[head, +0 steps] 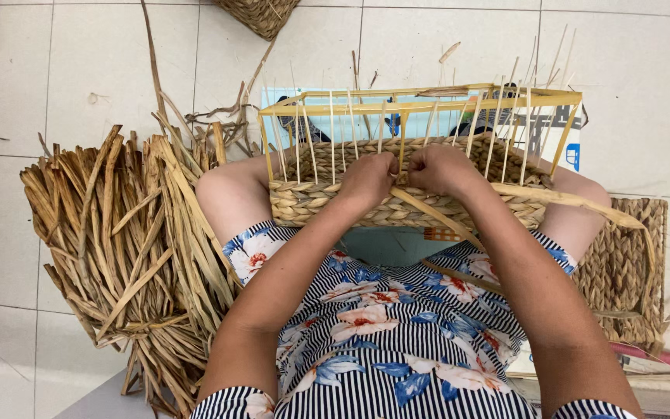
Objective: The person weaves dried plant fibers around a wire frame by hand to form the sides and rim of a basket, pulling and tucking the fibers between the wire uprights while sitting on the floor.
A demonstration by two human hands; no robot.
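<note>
Basket (397, 206): rectangular, half-woven braided straw, long axis 9 to 3 o'clock.
Left hand (367, 180): pinched on the weave.
Right hand (442, 168): closed on flat straw strand (568, 199), trailing toward 3 o'clock.

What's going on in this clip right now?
A seated person is weaving a basket held between the knees. The left hand and right hand meet at the top edge of the woven rows, pinching a dried fibre strand that trails off to the right. Only the lower band is woven; the thin upright stakes and the yellow frame above are bare. A heap of dried leaf strips lies on the tiled floor to the left, a woven mat to the right.
</note>
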